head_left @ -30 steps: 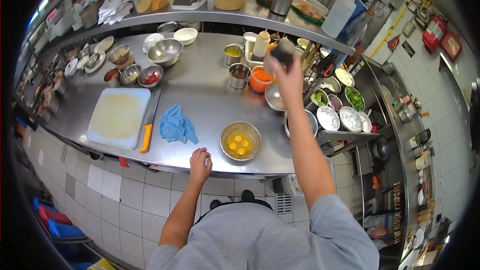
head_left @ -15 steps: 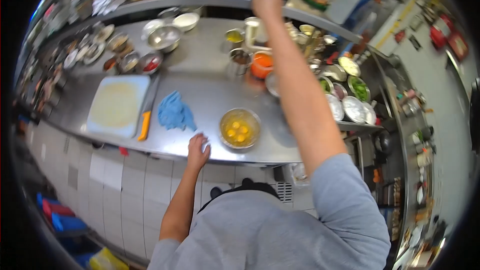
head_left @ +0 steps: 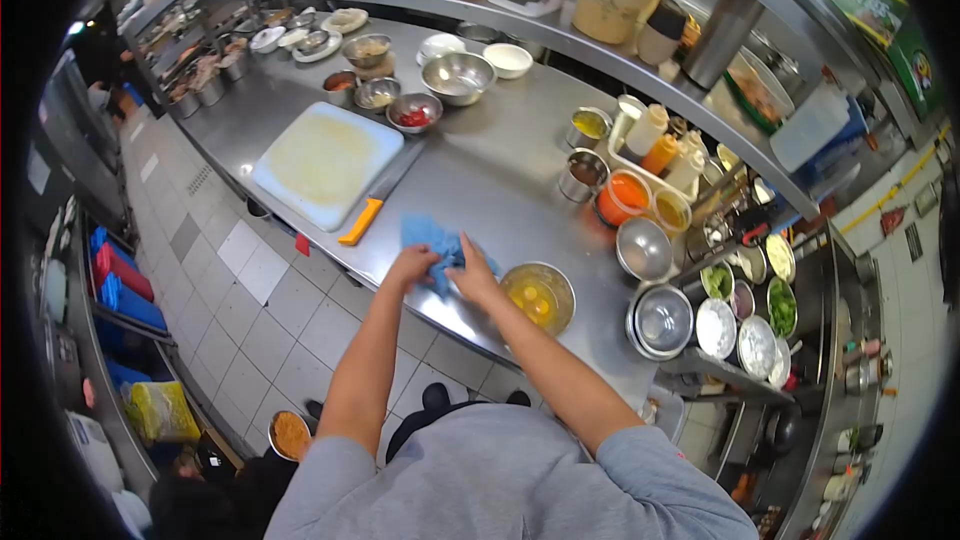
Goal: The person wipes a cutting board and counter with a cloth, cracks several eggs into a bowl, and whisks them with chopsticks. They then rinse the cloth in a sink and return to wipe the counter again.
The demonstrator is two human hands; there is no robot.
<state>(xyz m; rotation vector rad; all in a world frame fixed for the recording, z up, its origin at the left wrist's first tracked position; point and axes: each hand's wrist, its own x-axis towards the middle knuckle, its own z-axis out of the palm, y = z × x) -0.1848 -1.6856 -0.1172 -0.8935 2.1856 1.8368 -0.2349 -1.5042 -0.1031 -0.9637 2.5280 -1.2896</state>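
A crumpled blue cloth [head_left: 424,231] lies near the counter's front edge, and both of my hands are on it. My left hand [head_left: 413,265] has its fingers closed round the cloth's near side. On the other side, my right hand [head_left: 474,274] grips the cloth too, its fingers partly hidden. Just right of that hand sits a metal bowl [head_left: 565,292] holding several cracked eggs with yellow yolks [head_left: 533,302]. To the left, a knife with an orange handle [head_left: 361,222] lies along a white cutting board [head_left: 330,165].
Small bowls [head_left: 414,113] stand behind the board. At the right are squeeze bottles [head_left: 660,153], an orange sauce tub [head_left: 622,197] and stacked metal bowls [head_left: 662,321]. A shelf [head_left: 600,55] runs overhead. A dark-clad person [head_left: 230,495] is at lower left, near a bowl of orange-brown food [head_left: 290,436].
My right hand has come down from the overhead shelf to the blue cloth. My left hand has moved from the counter edge onto it. The view has turned, and a person appears at lower left.
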